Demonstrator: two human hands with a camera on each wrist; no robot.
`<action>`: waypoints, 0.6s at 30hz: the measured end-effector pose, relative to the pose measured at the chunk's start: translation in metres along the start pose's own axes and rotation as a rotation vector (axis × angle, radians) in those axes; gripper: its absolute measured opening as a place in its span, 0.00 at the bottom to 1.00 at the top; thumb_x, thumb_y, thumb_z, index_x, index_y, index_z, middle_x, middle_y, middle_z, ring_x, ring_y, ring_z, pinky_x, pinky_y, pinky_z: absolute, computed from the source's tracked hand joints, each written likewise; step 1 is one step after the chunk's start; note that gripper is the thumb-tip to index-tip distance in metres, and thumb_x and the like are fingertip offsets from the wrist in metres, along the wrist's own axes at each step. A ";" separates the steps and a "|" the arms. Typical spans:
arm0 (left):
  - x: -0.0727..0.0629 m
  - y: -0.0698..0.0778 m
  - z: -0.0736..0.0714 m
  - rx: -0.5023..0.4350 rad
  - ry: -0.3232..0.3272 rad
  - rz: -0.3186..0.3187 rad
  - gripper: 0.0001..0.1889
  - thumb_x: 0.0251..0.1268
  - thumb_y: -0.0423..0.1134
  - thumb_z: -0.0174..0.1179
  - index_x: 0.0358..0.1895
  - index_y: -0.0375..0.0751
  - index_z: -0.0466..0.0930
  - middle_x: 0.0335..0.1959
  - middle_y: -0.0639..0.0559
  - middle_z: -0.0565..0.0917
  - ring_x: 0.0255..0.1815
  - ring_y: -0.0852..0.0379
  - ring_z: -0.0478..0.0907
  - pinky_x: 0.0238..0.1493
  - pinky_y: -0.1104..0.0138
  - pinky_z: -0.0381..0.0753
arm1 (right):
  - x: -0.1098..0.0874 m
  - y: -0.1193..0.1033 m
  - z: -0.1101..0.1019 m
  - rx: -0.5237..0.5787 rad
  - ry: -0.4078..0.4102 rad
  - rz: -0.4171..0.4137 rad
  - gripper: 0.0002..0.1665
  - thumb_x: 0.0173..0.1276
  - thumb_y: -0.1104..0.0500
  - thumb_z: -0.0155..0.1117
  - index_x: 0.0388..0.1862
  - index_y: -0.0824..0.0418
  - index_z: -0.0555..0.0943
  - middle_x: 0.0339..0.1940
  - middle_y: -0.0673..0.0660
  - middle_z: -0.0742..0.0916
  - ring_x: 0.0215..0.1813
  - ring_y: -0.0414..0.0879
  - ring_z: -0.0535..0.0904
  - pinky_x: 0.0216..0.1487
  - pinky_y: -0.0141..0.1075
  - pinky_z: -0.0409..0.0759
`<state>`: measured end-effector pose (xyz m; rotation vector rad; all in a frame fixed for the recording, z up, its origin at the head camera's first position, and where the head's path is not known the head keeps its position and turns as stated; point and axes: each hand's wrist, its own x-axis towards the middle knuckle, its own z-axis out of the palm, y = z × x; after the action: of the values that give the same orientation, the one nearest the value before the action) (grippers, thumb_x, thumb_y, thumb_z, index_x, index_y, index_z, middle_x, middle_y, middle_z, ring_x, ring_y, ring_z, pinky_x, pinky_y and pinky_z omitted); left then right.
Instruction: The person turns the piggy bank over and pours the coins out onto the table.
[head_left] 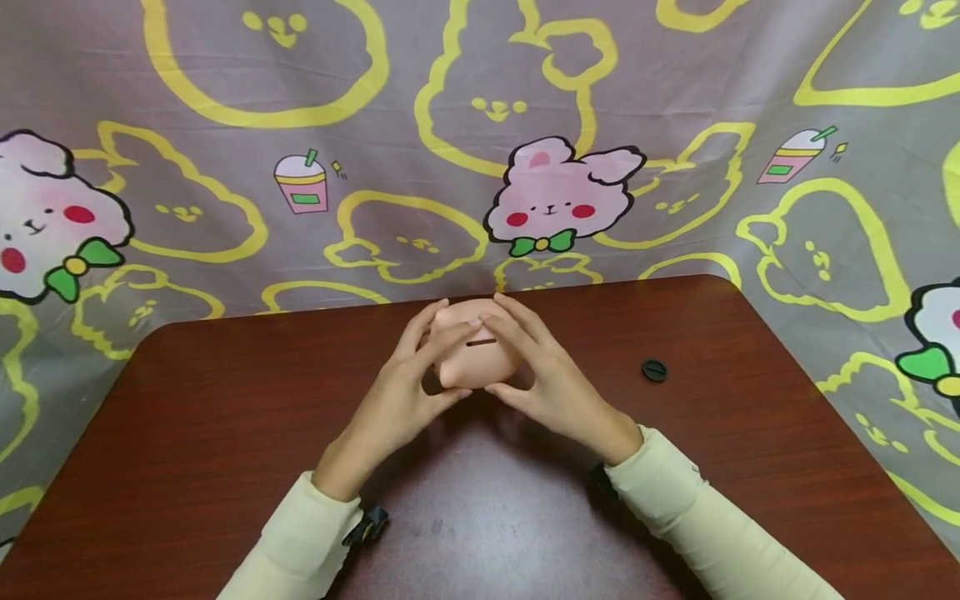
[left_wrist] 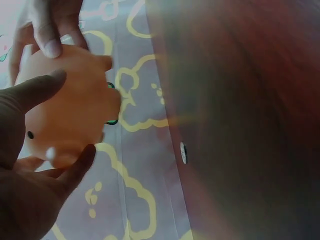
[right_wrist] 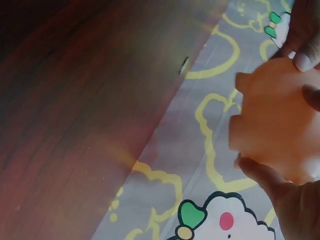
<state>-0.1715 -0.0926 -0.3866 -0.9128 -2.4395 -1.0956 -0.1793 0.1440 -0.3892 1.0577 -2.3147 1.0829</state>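
Note:
Both hands hold a pink piggy bank (head_left: 480,367) near the far side of the table, raised off its top. A dark coin slot on its back faces the head camera. My left hand (head_left: 396,392) grips the end with the snout and eye, which show in the left wrist view. Around the other end curls my right hand (head_left: 566,387). Stubby feet of the piggy bank (right_wrist: 280,120) point down towards the table in the right wrist view. To the right, on the table, lies a round black plug (head_left: 654,370) with a bar across it.
The reddish-brown wooden table (head_left: 225,433) has rounded far corners. A patterned cloth (head_left: 420,158) hangs close behind it and at the sides. Near a table edge in the left wrist view is a small thin disc (left_wrist: 183,153); its kind is unclear.

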 end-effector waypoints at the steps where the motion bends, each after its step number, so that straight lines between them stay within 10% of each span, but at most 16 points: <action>1: -0.001 0.000 0.001 0.024 0.013 0.024 0.42 0.52 0.30 0.81 0.73 0.55 0.75 0.81 0.38 0.61 0.77 0.39 0.69 0.66 0.48 0.81 | -0.001 0.000 0.001 -0.021 0.007 -0.029 0.53 0.56 0.68 0.83 0.78 0.58 0.67 0.81 0.67 0.66 0.79 0.60 0.67 0.67 0.53 0.80; 18: -0.004 0.002 0.002 0.150 0.125 0.197 0.38 0.57 0.29 0.77 0.72 0.54 0.75 0.81 0.37 0.61 0.77 0.37 0.68 0.68 0.46 0.79 | -0.005 -0.001 0.001 -0.169 0.075 -0.205 0.49 0.58 0.67 0.81 0.76 0.61 0.67 0.81 0.69 0.65 0.82 0.62 0.62 0.81 0.42 0.66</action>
<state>-0.1672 -0.0917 -0.3882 -0.9808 -2.2411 -0.8623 -0.1752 0.1452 -0.3921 1.1383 -2.1413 0.8192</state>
